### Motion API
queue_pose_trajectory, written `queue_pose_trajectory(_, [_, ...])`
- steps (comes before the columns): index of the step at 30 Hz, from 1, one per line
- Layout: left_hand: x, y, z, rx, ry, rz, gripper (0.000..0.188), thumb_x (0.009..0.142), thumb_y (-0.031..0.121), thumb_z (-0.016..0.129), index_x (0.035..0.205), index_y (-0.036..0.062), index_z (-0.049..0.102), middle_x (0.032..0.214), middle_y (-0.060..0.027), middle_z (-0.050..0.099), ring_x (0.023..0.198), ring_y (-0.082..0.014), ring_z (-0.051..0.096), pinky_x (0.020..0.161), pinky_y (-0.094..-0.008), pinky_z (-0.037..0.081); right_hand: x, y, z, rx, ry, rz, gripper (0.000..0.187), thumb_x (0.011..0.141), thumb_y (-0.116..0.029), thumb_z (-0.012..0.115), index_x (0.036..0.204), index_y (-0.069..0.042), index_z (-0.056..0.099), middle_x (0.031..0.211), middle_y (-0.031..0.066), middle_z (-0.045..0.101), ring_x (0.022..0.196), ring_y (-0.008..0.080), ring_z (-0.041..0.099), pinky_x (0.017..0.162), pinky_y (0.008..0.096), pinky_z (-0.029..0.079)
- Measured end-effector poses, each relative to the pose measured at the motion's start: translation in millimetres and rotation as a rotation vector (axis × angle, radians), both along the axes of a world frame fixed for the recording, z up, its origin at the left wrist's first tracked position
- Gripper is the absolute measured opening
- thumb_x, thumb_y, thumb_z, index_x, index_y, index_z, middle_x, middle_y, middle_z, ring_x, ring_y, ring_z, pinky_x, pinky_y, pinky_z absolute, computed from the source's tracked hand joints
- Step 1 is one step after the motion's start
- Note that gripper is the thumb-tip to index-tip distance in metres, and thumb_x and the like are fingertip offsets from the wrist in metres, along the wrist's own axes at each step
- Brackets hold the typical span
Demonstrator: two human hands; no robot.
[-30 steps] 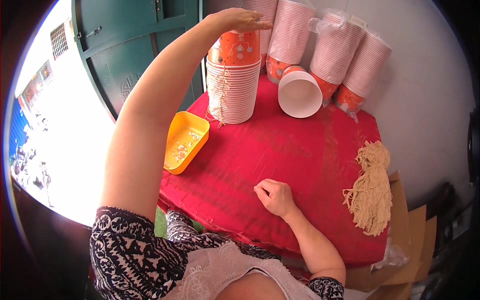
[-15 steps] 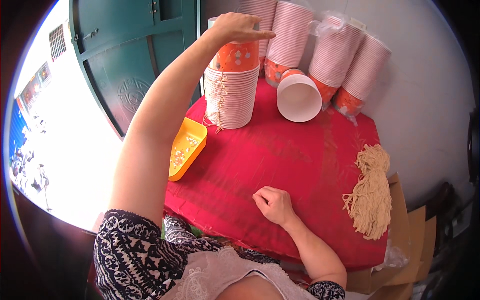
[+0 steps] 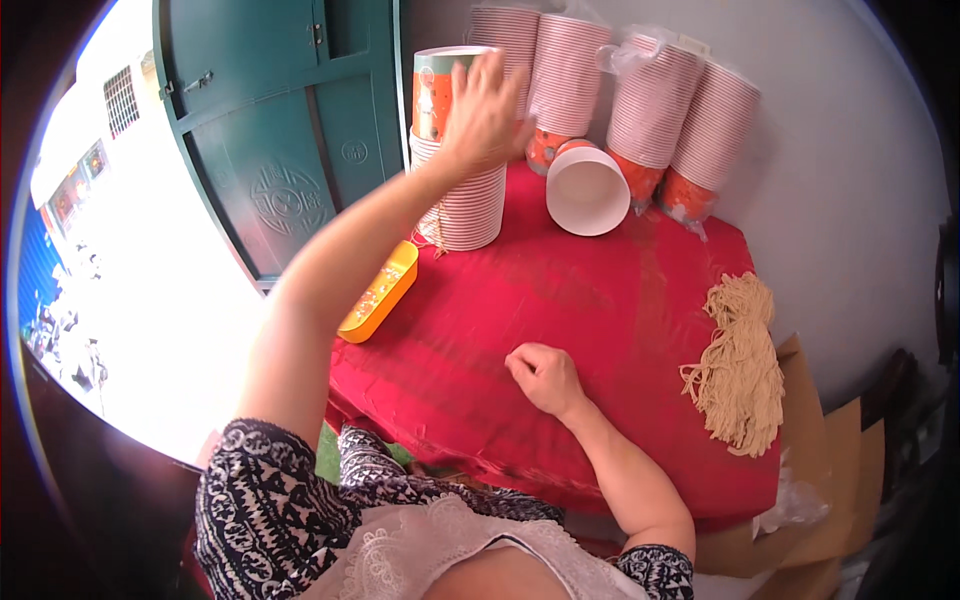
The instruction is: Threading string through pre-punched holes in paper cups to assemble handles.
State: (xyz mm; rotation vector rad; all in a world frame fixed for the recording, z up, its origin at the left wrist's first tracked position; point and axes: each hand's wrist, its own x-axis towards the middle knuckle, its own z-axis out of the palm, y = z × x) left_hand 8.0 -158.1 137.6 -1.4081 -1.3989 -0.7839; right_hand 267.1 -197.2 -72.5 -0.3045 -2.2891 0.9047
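Note:
My left hand (image 3: pixel 484 112) is raised with its fingers spread, holding nothing, in front of the tall stack of paper buckets (image 3: pixel 470 205) at the table's far left. The stack's top bucket (image 3: pixel 430 95), orange with a green band, is partly hidden by that hand. Thin cords (image 3: pixel 437 228) hang down the stack's side. On the red tablecloth nearer to me rests my right hand (image 3: pixel 545 378), its fingers curled closed and nothing showing in them. A single paper bucket (image 3: pixel 588 192) lies on its side right of the stack, its white mouth toward me.
A yellow tray (image 3: pixel 382 303) with small white bits sits at the table's left edge. Several bagged bucket stacks (image 3: pixel 655 105) line the wall. A bundle of beige cords (image 3: pixel 742 365) lies at the right edge, above an open cardboard box (image 3: pixel 810 480). Green doors (image 3: pixel 285 150) stand behind.
My left hand has come off the top of the tall stack and moved nearer and lower, its fingers now spread. The right hand stays resting on the table. My view has shifted slightly.

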Motion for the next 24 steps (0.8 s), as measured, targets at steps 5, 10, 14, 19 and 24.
queue_pose_trajectory(5, [91,-23,-96,-0.182,-0.284,-0.143,0.083,0.074,0.018,0.072,0.144,0.0037,0.031,0.144,-0.0278,0.030,0.138,-0.0458,0.026,0.112,-0.0612,0.019,4,13,12,0.004,0.314,-0.266,0.024,0.085,0.002,0.057,0.109,0.003,0.058,0.091,0.0165,0.060,0.075,0.0282,0.061,0.067,0.0372,0.050])
queue_pose_trajectory(10, [127,-18,-153,-0.315,-0.322,-0.141,0.083,0.074,0.018,0.069,0.145,0.0000,0.029,0.143,-0.0311,0.032,0.136,-0.0492,0.028,0.106,-0.0686,0.024,12,31,21,0.124,0.484,-0.358,0.045,0.080,0.009,0.053,0.125,0.003,0.049,0.117,0.0195,0.050,0.094,0.0275,0.056,0.075,0.0338,0.050])
queue_pose_trajectory(14, [149,-18,-172,-0.368,-0.218,-0.067,0.074,0.082,0.021,0.061,0.146,-0.0015,0.030,0.145,-0.0305,0.032,0.139,-0.0473,0.026,0.107,-0.0681,0.022,11,39,25,0.304,0.528,-0.364,0.042,0.080,0.008,0.051,0.122,0.003,0.052,0.114,0.0172,0.053,0.085,0.0268,0.054,0.077,0.0359,0.048])
queue_pose_trajectory(19, [145,-15,-219,-0.414,-0.233,0.007,0.077,0.087,0.032,0.054,0.149,-0.0038,0.024,0.150,-0.0301,0.027,0.142,-0.0459,0.021,0.110,-0.0672,0.016,12,38,7,0.267,0.344,-0.348,0.031,0.081,0.007,0.052,0.112,0.003,0.054,0.105,0.0167,0.056,0.079,0.0274,0.056,0.072,0.0362,0.049])
queue_pose_trajectory(24, [137,-21,-230,-0.506,-0.240,0.094,0.074,0.090,0.036,0.049,0.150,0.0010,0.024,0.149,-0.0309,0.029,0.142,-0.0491,0.018,0.109,-0.0695,0.015,8,28,5,0.212,0.102,-0.308,0.020,0.080,0.004,0.056,0.100,0.003,0.055,0.101,0.0182,0.054,0.092,0.0341,0.058,0.080,0.0420,0.051])
